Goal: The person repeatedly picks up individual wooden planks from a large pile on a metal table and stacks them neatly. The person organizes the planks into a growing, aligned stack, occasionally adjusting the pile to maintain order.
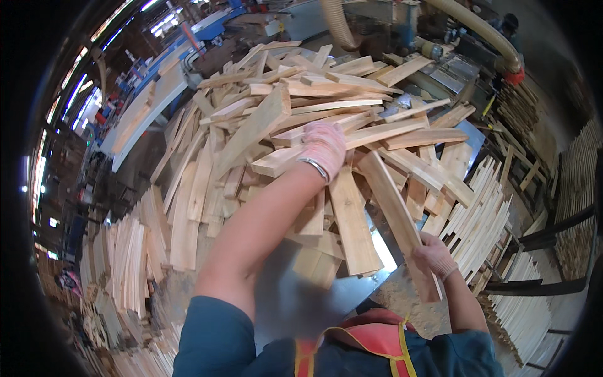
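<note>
My left hand (323, 149), in a pale pink glove, reaches onto a large heap of loose wooden boards. Its fingers curl down over a board (276, 161) that passes beneath the palm; the fingertips are mostly hidden. My right hand (433, 256), also gloved, is closed around the near end of a long wooden plank (392, 210). That plank slants from the heap down toward me, its far end close to my left hand. Beside it another board (353, 220) lies with its end pointing toward me.
The boards rest crosswise on a shiny metal surface (282, 301). Stacked strips (480, 213) stand on the right, and upright boards (129, 261) on the left. Ribbed hoses (474, 25) hang over machinery at the back. A long pale bench (147, 113) is at the far left.
</note>
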The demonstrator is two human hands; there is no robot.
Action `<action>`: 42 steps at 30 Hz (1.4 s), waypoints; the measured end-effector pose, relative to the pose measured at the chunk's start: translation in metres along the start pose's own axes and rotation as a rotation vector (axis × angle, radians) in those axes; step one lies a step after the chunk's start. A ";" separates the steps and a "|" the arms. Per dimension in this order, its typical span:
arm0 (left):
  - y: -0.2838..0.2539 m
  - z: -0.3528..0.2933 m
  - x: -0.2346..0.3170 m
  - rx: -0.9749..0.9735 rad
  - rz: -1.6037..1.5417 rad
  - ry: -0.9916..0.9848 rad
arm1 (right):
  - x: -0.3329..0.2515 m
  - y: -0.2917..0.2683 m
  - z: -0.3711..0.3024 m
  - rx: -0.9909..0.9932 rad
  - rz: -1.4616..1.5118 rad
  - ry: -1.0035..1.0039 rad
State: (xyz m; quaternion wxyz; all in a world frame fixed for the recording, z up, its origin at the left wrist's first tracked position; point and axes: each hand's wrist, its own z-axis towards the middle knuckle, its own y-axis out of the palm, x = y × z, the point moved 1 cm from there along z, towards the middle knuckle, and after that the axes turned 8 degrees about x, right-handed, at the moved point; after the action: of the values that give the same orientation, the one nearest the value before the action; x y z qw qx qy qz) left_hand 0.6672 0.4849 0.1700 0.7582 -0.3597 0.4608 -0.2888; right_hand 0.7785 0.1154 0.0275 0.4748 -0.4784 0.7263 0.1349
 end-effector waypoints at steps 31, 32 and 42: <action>-0.227 -0.777 0.152 -0.548 -0.545 -1.760 | 0.014 0.383 -0.238 -0.551 0.286 -0.323; -0.219 -0.777 0.159 -0.577 -0.403 -1.704 | 0.025 0.412 -0.238 -0.580 0.221 -0.369; -0.193 -0.748 0.152 -0.515 -0.154 -1.559 | 0.051 0.582 -0.247 -1.495 -0.683 -0.648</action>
State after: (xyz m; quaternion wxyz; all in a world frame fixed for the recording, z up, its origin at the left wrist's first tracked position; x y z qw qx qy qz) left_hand 0.0309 0.0487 0.0156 0.7322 -0.6503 -0.1720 0.1072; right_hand 0.1569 0.2201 -0.0382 0.2347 -0.7929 0.0950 0.5543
